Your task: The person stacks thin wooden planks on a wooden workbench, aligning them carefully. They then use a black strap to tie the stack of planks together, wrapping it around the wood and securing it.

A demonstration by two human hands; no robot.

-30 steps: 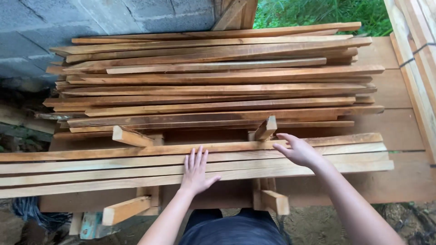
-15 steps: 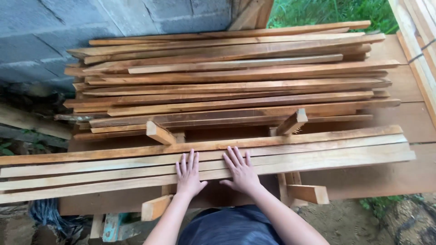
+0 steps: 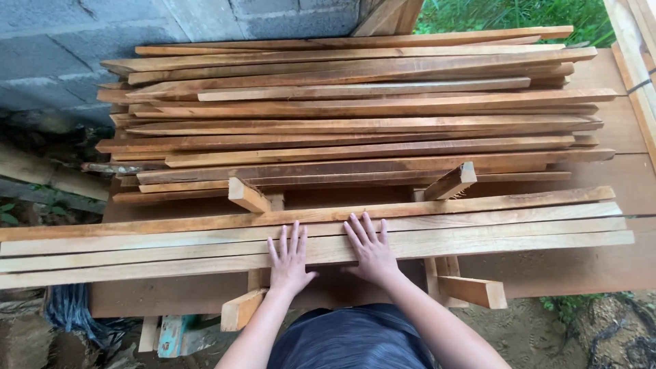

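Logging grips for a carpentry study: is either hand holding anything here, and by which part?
Nothing is gripped. Left hand and right hand lie flat, fingers spread, on the pale slats.

A big pile of brown wood strips (image 3: 355, 116) lies at the back of the tabletop (image 3: 615, 266). A gray block wall (image 3: 82, 34) stands behind it. Green grass (image 3: 506, 14) grows at the top right.

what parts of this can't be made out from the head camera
- Left ends of the pale front slats: cut off by the left frame edge.
- Palms of the left hand and right hand: flat on the slats, hidden by the hands' backs.
- Wooden supports: mostly covered by the slats crossing them.
- Lower layers of the darker slat pile: hidden by the top slats.
- Person's legs: out of frame at the bottom.
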